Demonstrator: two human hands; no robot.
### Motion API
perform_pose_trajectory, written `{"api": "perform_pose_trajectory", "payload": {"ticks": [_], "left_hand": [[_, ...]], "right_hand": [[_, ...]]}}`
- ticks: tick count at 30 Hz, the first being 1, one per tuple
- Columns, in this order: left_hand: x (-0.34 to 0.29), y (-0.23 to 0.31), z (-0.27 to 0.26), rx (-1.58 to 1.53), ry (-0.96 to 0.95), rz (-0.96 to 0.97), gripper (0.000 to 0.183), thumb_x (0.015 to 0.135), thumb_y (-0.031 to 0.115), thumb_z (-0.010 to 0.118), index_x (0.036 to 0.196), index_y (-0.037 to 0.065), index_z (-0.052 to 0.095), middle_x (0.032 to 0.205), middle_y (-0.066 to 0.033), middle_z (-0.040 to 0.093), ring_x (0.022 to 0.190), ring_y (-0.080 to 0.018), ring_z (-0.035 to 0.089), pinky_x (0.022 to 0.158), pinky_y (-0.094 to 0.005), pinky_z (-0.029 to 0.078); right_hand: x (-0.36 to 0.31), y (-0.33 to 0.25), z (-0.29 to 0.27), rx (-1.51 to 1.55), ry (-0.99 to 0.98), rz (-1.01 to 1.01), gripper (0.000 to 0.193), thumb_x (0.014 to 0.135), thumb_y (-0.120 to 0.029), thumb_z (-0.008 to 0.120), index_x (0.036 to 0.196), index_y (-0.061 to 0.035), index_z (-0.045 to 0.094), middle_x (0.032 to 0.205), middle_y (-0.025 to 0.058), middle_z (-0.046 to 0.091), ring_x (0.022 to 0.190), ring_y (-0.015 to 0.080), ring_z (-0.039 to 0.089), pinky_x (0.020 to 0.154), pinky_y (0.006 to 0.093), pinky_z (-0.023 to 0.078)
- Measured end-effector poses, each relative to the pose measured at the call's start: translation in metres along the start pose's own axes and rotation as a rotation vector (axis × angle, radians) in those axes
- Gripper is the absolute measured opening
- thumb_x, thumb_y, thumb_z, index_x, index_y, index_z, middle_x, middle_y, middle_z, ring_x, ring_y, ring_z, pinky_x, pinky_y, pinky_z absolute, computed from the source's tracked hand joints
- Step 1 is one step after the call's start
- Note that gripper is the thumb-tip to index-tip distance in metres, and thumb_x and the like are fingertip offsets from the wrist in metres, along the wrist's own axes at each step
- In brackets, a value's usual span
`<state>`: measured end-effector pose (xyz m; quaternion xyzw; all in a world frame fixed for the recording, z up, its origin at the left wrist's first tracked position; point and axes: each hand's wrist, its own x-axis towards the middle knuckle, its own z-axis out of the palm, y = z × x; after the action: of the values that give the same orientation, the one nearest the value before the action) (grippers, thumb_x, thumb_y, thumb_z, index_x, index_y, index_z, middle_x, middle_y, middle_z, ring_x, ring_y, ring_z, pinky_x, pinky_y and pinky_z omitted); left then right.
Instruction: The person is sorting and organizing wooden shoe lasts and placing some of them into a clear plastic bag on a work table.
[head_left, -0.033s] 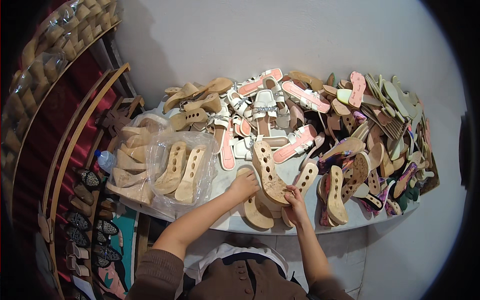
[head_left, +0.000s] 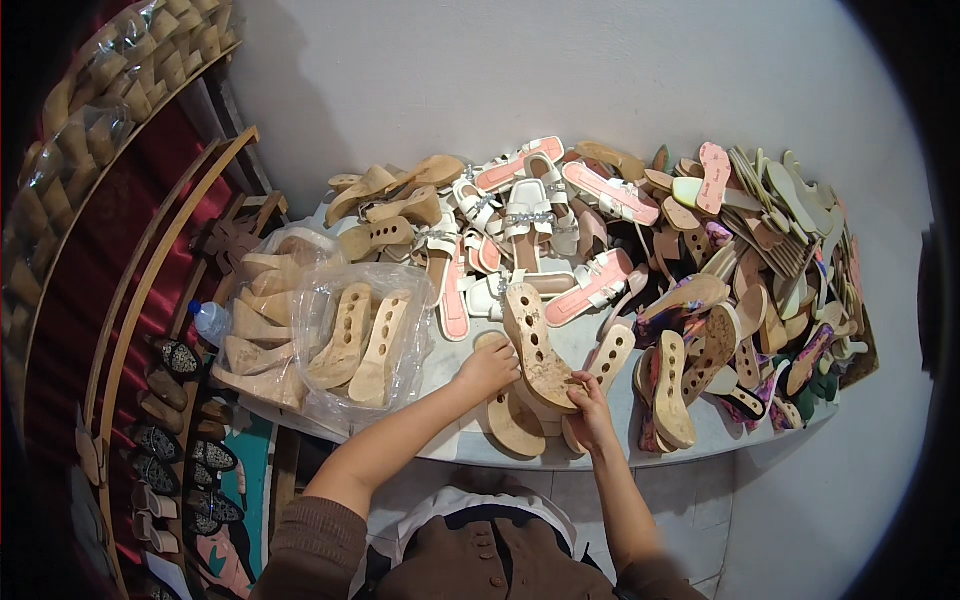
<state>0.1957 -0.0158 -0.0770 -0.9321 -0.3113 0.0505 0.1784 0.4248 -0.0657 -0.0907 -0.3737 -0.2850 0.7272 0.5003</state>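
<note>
A pale wooden wedge shoe sole (head_left: 537, 345) with a row of round holes and a speckled toe end is tilted up over the table. My right hand (head_left: 591, 402) pinches its toe end, thumb on top. Closed fingers of my left hand (head_left: 489, 368) rest against its left side, across a second wooden sole (head_left: 515, 428) lying below. Which of these two soles the left fingers grip is partly hidden. Just right of the held sole is another holed wooden sole (head_left: 612, 355), partly behind my right hand.
Clear plastic bags (head_left: 330, 340) of wooden soles stand at the left. White sandals (head_left: 528, 215) with pink insoles are heaped in the middle. Mixed soles and patterned wedges (head_left: 690, 300) pile up at the right. A shoe rack (head_left: 165, 270) and a bottle (head_left: 211, 322) are at far left.
</note>
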Motion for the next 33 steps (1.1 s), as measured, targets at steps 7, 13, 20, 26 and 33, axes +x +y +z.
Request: {"api": "perform_pose_trajectory", "payload": {"ticks": [7,13,20,26,33], "left_hand": [[-0.013,-0.018,0.001,-0.223,0.338,-0.137,0.026,0.074,0.012,0.054,0.100,0.014,0.050,0.121,-0.0089,0.045,0.118,-0.0273,0.040,0.104,-0.0399,0.028],[-0.043,-0.005,-0.017,-1.000,0.549,-0.804,0.049,0.065,0.001,0.057,0.112,0.003,0.046,0.118,-0.0177,0.045,0.116,-0.0300,0.042,0.101,-0.0396,0.031],[-0.061,0.037,-0.011,-1.432,0.576,-0.806,0.024,0.086,0.013,0.052,0.107,0.000,0.052,0.102,-0.0119,0.056,0.095,-0.0230,0.057,0.085,-0.0344,0.045],[-0.070,0.067,-0.007,-1.483,0.441,-0.959,0.021,0.088,0.012,0.050,0.106,0.003,0.054,0.104,-0.0098,0.057,0.092,-0.0189,0.057,0.077,-0.0309,0.047],[-0.084,0.064,0.011,-1.943,0.708,-1.265,0.040,0.096,0.033,0.034,0.112,0.000,0.051,0.110,-0.0095,0.055,0.098,-0.0173,0.054,0.088,-0.0273,0.041]], "right_hand": [[-0.003,-0.009,-0.001,0.017,0.076,-0.084,0.040,0.083,0.000,0.054,0.119,-0.0092,0.040,0.116,0.0080,0.048,0.103,0.0189,0.053,0.084,0.0315,0.046],[0.023,-0.060,-0.014,-0.127,0.098,-0.298,0.061,0.077,-0.007,0.067,0.129,-0.0090,0.035,0.102,0.0089,0.060,0.090,0.0158,0.060,0.076,0.0281,0.050],[0.075,-0.088,0.035,-0.775,-0.075,-0.338,0.034,0.072,-0.013,0.073,0.101,-0.0016,0.058,0.085,0.0042,0.063,0.080,0.0106,0.058,0.073,0.0247,0.046],[0.094,-0.062,0.066,-0.603,-0.191,-0.210,0.027,0.076,-0.020,0.071,0.093,-0.0011,0.059,0.084,0.0023,0.061,0.079,0.0093,0.055,0.073,0.0236,0.044],[0.090,-0.025,0.022,-0.308,0.164,-0.101,0.031,0.085,-0.026,0.061,0.103,-0.0020,0.056,0.094,0.0064,0.059,0.080,0.0117,0.055,0.067,0.0252,0.046]]}}
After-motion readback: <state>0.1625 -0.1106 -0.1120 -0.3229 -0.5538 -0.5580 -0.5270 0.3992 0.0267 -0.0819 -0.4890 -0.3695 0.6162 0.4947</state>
